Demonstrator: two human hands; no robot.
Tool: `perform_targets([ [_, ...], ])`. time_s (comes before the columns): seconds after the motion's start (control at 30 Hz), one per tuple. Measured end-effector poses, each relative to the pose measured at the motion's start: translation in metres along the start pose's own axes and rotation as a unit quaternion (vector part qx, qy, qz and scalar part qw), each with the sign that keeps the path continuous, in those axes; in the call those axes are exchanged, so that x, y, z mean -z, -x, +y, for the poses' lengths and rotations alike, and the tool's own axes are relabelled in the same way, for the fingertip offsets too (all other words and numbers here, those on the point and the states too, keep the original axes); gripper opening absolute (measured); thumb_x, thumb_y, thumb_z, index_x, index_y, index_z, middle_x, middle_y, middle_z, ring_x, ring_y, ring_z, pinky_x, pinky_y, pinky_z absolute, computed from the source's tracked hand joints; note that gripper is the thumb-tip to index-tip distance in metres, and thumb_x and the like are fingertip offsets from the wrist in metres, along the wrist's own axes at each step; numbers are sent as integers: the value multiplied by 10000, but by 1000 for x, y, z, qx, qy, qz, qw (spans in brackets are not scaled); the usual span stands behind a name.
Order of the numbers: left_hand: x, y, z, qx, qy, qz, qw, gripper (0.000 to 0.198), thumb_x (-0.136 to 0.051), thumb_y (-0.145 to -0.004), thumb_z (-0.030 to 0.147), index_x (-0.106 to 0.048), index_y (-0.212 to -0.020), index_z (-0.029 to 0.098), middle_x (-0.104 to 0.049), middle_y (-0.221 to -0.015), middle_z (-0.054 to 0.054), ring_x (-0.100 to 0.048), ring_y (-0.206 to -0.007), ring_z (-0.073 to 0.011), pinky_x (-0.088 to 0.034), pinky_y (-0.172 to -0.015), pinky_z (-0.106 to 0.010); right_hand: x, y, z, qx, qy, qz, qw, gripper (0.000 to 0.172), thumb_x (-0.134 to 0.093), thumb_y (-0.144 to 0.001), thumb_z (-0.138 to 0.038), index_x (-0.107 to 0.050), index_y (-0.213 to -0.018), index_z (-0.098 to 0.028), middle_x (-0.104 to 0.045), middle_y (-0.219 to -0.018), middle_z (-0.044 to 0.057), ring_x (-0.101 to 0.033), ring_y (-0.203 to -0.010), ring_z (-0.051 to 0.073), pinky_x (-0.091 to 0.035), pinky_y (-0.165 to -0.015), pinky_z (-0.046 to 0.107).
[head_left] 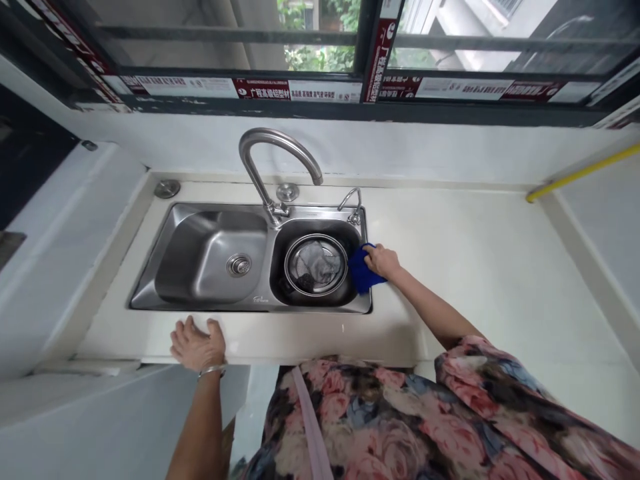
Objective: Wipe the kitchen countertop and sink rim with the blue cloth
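Observation:
My right hand (383,261) is closed on a blue cloth (361,269) and presses it against the right rim of the steel double sink (200,303). My left hand (197,344) lies flat with fingers spread on the front edge of the white counter (475,267), just below the left basin. The right basin holds a round metal strainer basket (316,265) with a grey rag inside. A curved steel faucet (273,163) rises behind the divider between the basins.
A small second tap (351,202) stands at the sink's back right corner. Behind the counter runs a white sill under a dark-framed window (320,87). A yellow bar (580,173) crosses the far right. A round cap (167,189) sits back left.

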State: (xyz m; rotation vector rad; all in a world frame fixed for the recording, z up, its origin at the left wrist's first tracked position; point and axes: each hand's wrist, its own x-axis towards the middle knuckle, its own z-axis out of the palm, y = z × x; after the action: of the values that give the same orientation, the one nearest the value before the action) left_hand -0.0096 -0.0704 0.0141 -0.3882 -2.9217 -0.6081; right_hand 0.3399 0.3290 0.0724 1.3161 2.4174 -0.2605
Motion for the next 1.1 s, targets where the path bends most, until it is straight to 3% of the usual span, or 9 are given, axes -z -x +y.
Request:
perform_targets([
  [0.3,-4,4,-5,-38,45,20,998,740,-508,-982,540,-541,-1589,118,-473,-1686,-253,-353,-1616,-446,-233,-1299,-692,-49,105,-6,10,-32,-3,999,530,-392,-1100,-341,-561,-1602,-333,-675,-1428,118,-754,-1076,258,-589,-902,347],
  [0.4,-8,6,-9,-52,50,20,997,750,-503,-990,535,-525,-1598,96,-451,-1694,-269,-327,-1623,-461,-221,-1296,-708,-68,134,2,-20,-46,23,998,537,-397,-1089,-320,-572,-1597,-330,-653,-1474,118,-747,-1086,252,-602,-870,332],
  [0.5,-9,7,-9,-48,58,13,997,746,-497,-996,536,-535,-1591,87,-442,-1701,-267,-312,-1629,-461,-208,-1303,-707,-80,145,19,-80,-51,67,993,533,-384,-1078,-308,-604,-1564,-303,-681,-1399,127,-728,-1102,262,-605,-883,349],
  [0.6,-8,8,-8,-36,71,7,997,760,-478,-996,563,-557,-1569,70,-451,-1696,-265,-317,-1625,-471,-196,-1308,-699,-88,137,23,-94,-28,149,984,545,-398,-1060,-350,-601,-1552,-230,-646,-1452,174,-624,-1322,337,-560,-1054,462],
  [0.7,-6,8,-8,-33,80,0,996,748,-500,-986,538,-550,-1567,70,-440,-1697,-276,-301,-1628,-480,-178,-1305,-717,-94,118,3,-95,-6,196,976,657,-416,-1045,-430,-501,-1607,-100,-530,-1596,272,-476,-1486,424,-458,-1173,588],
  [0.87,-3,8,-8,-34,73,-7,997,719,-516,-993,520,-557,-1566,90,-448,-1694,-271,-311,-1626,-468,-201,-1296,-720,-84,76,-32,-128,3,195,972,734,-374,-1036,-403,-375,-1656,-11,-427,-1666,345,-381,-1559,470,-397,-1195,649],
  [1.1,-6,9,-10,-23,50,-12,998,735,-493,-1007,544,-557,-1567,72,-439,-1706,-258,-310,-1633,-456,-199,-1316,-688,-45,-4,-15,-127,-9,199,972,710,-316,-1051,-371,-370,-1658,-6,-409,-1683,331,-378,-1564,429,-384,-1199,620],
])
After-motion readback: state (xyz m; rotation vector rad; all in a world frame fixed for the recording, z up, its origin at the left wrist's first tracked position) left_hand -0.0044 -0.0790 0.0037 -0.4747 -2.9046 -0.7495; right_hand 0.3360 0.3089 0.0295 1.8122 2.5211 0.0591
